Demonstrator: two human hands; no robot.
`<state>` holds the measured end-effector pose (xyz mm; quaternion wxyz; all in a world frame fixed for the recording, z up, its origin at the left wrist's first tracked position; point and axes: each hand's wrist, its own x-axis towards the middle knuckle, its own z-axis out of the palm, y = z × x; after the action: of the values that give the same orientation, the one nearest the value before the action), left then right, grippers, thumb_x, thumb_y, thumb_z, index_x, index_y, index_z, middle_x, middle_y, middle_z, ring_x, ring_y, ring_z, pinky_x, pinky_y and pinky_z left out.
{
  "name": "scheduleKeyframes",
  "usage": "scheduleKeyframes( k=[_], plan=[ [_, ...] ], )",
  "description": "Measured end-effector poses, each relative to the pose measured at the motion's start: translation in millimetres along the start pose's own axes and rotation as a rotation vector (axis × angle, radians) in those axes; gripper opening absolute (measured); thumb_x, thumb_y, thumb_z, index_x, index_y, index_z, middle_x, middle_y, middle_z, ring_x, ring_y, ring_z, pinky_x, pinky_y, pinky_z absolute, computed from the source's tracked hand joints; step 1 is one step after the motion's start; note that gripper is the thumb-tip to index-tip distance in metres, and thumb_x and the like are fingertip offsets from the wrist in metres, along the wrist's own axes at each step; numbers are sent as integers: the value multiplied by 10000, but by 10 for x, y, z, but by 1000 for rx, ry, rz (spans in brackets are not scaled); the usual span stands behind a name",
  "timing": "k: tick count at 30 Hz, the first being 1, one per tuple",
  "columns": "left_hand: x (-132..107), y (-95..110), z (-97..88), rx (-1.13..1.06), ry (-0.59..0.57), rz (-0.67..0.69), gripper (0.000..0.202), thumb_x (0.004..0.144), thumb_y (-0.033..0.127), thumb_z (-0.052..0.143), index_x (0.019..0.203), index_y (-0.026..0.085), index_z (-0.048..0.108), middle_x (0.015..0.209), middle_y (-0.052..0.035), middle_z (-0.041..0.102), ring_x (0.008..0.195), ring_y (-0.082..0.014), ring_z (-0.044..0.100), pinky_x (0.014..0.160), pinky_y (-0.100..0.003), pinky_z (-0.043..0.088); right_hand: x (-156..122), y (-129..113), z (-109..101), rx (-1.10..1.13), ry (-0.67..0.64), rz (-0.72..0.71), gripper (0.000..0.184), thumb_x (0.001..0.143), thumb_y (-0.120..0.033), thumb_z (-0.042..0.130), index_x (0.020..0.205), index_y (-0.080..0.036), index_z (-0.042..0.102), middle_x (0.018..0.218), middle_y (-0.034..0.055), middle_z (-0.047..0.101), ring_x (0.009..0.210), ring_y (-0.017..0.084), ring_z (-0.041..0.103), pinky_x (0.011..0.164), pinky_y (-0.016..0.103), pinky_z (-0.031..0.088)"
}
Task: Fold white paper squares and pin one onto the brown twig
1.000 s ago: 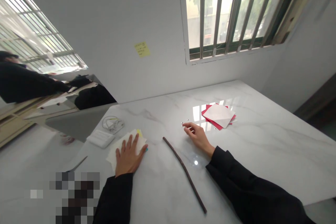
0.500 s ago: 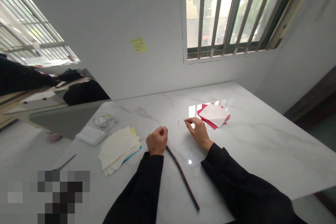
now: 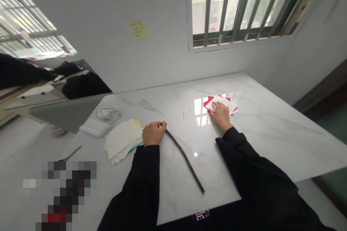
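A long dark brown stick (image 3: 185, 159) lies slantwise on the white marble table (image 3: 260, 140). My left hand (image 3: 153, 133) is curled closed at the stick's far end, fingertips touching it. My right hand (image 3: 221, 113) lies flat with fingers spread on a small stack of red and white paper squares (image 3: 230, 103). Two or three tiny silver beads (image 3: 185, 112) rest on the table between my hands. A fanned pile of cream papers (image 3: 121, 141) with a yellow and a blue sheet sits just left of my left hand.
A white flat case (image 3: 95, 128) and a coiled white cable (image 3: 107, 113) lie at the table's left back. A leaning mirror (image 3: 51, 90) stands at the left. A yellow sticky note (image 3: 138, 29) is on the wall. The table's near edge is close to my body.
My right hand moved from the beads to the red and white papers and lies flat on them. My left hand left the cream papers, then closed at the stick's far end. The camera tilted down.
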<state>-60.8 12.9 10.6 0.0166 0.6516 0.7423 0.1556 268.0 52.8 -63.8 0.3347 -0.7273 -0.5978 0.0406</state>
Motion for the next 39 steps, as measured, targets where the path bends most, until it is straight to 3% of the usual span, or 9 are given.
scheduleKeyframes(
  k=[5, 9, 18, 26, 30, 32, 34, 36, 39],
  plan=[
    [-55, 113, 6, -77, 81, 40, 388, 937, 442, 494, 857, 229, 808, 771, -67, 742, 733, -229, 629, 661, -309, 316, 34, -2, -68, 26, 12, -20, 468, 878, -276, 647, 1318, -121, 692, 1327, 190, 685, 1240, 347, 603, 1100, 467, 408],
    [-71, 147, 59, -179, 153, 78, 390, 936, 442, 495, 790, 220, 781, 647, -28, 648, 636, -179, 548, 647, -294, 298, 54, -42, -129, 61, -4, 57, 346, 894, -370, 653, 1110, -146, 804, 1162, 179, 758, 1067, 340, 677, 973, 431, 478],
    [-50, 131, 213, -378, 170, 214, 361, 904, 437, 544, 723, 212, 760, 539, 18, 488, 556, -142, 450, 619, -285, 293, 71, -69, -227, 24, 100, 168, 346, 907, -385, 573, 999, -169, 827, 921, 159, 770, 890, 308, 675, 827, 394, 476],
    [-12, 132, 234, -597, 159, 222, 341, 884, 433, 591, 687, 204, 751, 496, 34, 401, 524, -133, 407, 590, -289, 295, -2, -388, -473, 208, 404, -159, 277, 1005, -362, 510, 989, -194, 731, 995, 111, 740, 1048, 285, 609, 1022, 475, 409],
    [37, 158, 249, -1053, -26, 168, 347, 846, 492, 664, 983, 189, 760, 600, 45, 460, 537, -116, 416, 559, -255, 349, -172, -732, -578, 466, 549, -308, 273, 1058, -374, 442, 1035, -209, 658, 1028, 88, 697, 1019, 234, 609, 977, 419, 461],
    [51, 168, 254, -1265, -169, 168, 585, 789, 510, 749, 1290, 222, 657, 850, -5, 627, 660, -127, 550, 624, -248, 452, -276, -887, -591, 594, 561, -308, 255, 1064, -382, 432, 1037, -219, 627, 1002, 75, 671, 960, 209, 626, 918, 388, 493],
    [45, 171, 257, -1351, -292, 191, 863, 728, 511, 828, 1488, 282, 489, 1202, -94, 658, 885, -176, 656, 749, -292, 533, -363, -1003, -573, 706, 541, -273, 244, 1066, -401, 429, 1050, -225, 597, 967, 55, 646, 900, 183, 634, 846, 344, 513],
    [19, 172, 260, -1361, -385, 205, 998, 690, 517, 870, 1549, 301, 411, 1406, -161, 587, 1051, -239, 675, 833, -344, 558, -416, -1070, -526, 801, 512, -222, 245, 1061, -430, 443, 1058, -225, 577, 948, 42, 626, 871, 167, 628, 790, 308, 511],
    [-34, 190, 270, -1362, -469, 257, 944, 688, 523, 881, 1505, 249, 496, 1424, -194, 604, 1127, -298, 678, 899, -384, 556, -425, -1087, -423, 915, 447, -140, 267, 1033, -471, 490, 1042, -216, 571, 919, 33, 614, 853, 162, 612, 758, 285, 499]
  ],
)
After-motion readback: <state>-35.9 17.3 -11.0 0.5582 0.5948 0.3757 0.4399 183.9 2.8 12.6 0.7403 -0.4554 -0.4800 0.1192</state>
